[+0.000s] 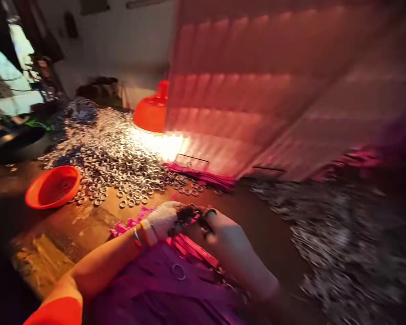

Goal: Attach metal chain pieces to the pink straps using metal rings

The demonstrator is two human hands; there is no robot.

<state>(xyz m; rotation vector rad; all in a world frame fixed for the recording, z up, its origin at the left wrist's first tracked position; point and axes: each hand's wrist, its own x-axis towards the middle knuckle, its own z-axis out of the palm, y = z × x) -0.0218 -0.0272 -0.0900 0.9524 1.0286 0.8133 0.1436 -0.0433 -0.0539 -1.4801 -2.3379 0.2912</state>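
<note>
Near the middle of the view, my left hand (164,220) and my right hand (221,234) meet above a purple cloth (165,289) on my lap. Dark coverings wrap some fingertips. The fingers of both hands are bent and close together; what lies between them is too small and blurred to name. Bright pink strips (196,250) run beneath the hands. A single ring (179,271) rests on the purple cloth. Behind the hands, a large pile of metal rings (122,162) spreads over the wooden table (110,203).
An orange bowl (54,187) stands at the left of the table. An orange lamp (151,110) shines on the pile. A reddish translucent sheet (243,90) hangs at the upper right. More metal pieces (352,248) lie at the right, beside pink strips (203,176) under the sheet.
</note>
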